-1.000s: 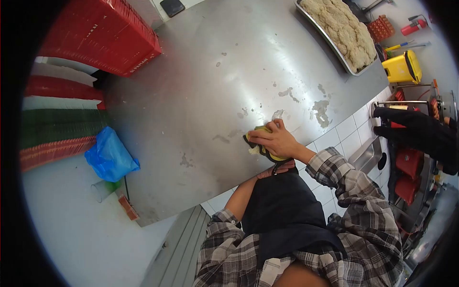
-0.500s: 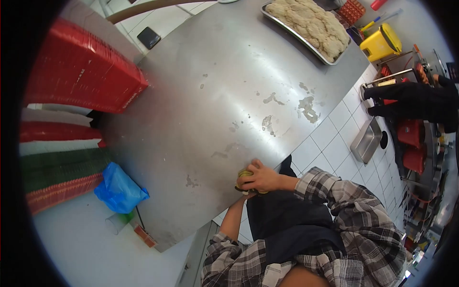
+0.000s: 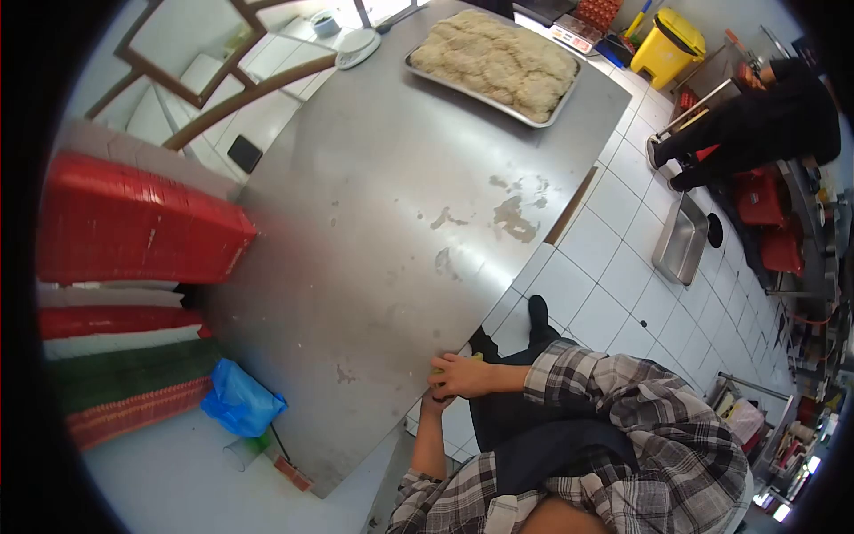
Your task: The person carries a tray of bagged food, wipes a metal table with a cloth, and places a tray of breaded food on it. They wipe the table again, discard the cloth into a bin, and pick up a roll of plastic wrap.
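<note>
At the near edge of the steel table [image 3: 374, 258], my two hands are together. My right hand [image 3: 463, 376] is closed, its fingers curled over a small yellow-green thing [image 3: 439, 370] that is mostly covered; I cannot tell its kind. Just below, my left hand [image 3: 433, 404] comes up from under the table edge and meets the right, its fingers hidden behind it.
A metal tray [image 3: 485, 105] of dough sits at the table's far end. Red packs [image 3: 142, 222] and a blue plastic bag [image 3: 238, 400] line the left side. A person in black [image 3: 756, 125] stands at right, and a steel pan [image 3: 681, 240] lies on the tiled floor.
The view has swung, so table, tray and person sit elsewhere in the picture. Both hands stay together at the table edge; the yellow-green thing is more covered by my right hand.
</note>
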Motion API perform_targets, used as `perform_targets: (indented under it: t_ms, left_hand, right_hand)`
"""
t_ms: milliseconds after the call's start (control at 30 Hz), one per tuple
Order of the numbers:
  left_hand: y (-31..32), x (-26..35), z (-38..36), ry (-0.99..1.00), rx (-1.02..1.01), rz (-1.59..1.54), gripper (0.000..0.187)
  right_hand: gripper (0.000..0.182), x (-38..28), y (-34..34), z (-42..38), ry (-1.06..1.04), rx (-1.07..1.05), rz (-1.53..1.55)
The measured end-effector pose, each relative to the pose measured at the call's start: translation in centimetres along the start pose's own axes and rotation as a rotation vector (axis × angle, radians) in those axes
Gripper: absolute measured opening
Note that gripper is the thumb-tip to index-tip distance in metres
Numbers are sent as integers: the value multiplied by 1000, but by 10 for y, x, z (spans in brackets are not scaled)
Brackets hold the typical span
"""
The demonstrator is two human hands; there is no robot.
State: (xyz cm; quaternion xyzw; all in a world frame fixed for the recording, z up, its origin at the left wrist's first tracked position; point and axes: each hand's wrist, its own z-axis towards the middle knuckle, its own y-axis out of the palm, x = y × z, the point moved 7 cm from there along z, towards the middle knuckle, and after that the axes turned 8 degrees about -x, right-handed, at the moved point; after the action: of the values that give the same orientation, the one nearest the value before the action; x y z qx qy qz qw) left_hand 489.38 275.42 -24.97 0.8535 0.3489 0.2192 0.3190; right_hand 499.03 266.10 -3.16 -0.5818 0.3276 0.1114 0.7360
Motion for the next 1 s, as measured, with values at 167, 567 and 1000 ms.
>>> perform_targets:
  t_ms: [167,567,1000]
  left_hand:
    - [83,-27,41,-172,-443,-370,35]
    - [390,-118,189,-384,-578,-36,35]
    - [689,-155,396,-582,-790,84,33]
  right_hand:
    - [22,25,-47,-75,116,156,67]
    - [29,150,-226,-298,491,553,372]
    - [30,309,-482,-482,678,813,370]
